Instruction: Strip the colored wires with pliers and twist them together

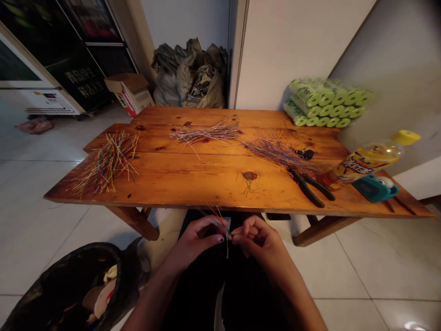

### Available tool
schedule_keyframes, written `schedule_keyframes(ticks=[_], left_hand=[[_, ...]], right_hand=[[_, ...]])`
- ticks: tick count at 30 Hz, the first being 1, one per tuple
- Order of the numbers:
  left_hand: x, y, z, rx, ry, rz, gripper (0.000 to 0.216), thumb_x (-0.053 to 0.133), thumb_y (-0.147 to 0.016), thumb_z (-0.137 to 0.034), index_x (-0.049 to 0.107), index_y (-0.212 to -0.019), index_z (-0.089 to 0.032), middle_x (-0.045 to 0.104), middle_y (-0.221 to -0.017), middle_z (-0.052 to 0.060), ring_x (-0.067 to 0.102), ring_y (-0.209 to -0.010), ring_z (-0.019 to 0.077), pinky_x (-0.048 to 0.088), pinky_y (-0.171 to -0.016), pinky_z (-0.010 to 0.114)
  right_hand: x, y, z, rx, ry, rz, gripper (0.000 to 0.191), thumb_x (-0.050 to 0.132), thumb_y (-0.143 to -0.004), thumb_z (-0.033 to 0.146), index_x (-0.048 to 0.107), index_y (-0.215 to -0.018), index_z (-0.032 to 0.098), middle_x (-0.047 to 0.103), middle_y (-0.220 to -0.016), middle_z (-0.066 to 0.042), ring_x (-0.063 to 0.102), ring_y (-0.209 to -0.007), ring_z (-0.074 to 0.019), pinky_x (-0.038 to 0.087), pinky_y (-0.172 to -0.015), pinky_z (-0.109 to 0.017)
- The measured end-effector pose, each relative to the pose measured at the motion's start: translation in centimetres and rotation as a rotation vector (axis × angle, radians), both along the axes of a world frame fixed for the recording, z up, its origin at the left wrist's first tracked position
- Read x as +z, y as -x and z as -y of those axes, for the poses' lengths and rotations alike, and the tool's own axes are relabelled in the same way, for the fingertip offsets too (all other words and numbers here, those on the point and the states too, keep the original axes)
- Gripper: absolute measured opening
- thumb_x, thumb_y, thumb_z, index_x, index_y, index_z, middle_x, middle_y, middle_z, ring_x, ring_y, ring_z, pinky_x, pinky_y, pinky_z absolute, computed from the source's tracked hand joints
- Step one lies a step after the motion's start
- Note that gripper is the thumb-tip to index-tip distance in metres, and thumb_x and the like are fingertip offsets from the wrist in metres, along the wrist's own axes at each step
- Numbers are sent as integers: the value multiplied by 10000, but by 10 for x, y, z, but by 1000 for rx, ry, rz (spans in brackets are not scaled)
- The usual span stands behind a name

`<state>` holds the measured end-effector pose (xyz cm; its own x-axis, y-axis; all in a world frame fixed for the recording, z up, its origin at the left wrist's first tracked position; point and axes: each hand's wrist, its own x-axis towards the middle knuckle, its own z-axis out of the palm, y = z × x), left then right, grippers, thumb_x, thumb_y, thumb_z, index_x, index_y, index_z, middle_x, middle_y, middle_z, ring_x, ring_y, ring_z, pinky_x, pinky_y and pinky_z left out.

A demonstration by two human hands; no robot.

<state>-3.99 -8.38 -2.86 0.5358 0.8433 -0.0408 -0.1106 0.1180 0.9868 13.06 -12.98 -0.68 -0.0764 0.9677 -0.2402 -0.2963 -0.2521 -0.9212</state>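
Left hand (206,233): fingertips clamped on thin wires (219,215).
Right hand (257,238): pinching the same wires.
Table (179,179) edge: wires over the lap (203,289), just off it.
Open wood: between left bundle (112,161) and small tuft (248,186).

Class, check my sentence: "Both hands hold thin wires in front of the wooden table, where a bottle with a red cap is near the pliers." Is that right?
Not quite: the bottle's cap is yellow, not red, as the head view shows. The left hand and right hand do hold thin wires before the wooden table.
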Motion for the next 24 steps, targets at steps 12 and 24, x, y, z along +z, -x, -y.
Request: schedule_keyframes(ticks=[12, 24], left_hand=[[-7, -36, 18, 451, 301, 206, 146, 669, -680, -205, 542, -622, -165, 479, -633, -47, 450, -619, 76, 375, -621, 187], [-10, -13, 10, 229, -61, 116, 90, 618, -735, -204, 675, -803, -217, 511, -1033, 37, 468, -1024, 185, 377, -870, 275]], right_hand=[[-2, 22, 10, -212, -381, 893, 107, 491, -789, 166, 477, -695, 216, 635, -717, -16, 590, -656, -146, 430, -594, -250], [5, 15, 9, -133, -227, 704, 201, 529, -781, 244, 383, -644, 221, 662, -719, -12, 610, -645, -144, 454, -575, -242]])
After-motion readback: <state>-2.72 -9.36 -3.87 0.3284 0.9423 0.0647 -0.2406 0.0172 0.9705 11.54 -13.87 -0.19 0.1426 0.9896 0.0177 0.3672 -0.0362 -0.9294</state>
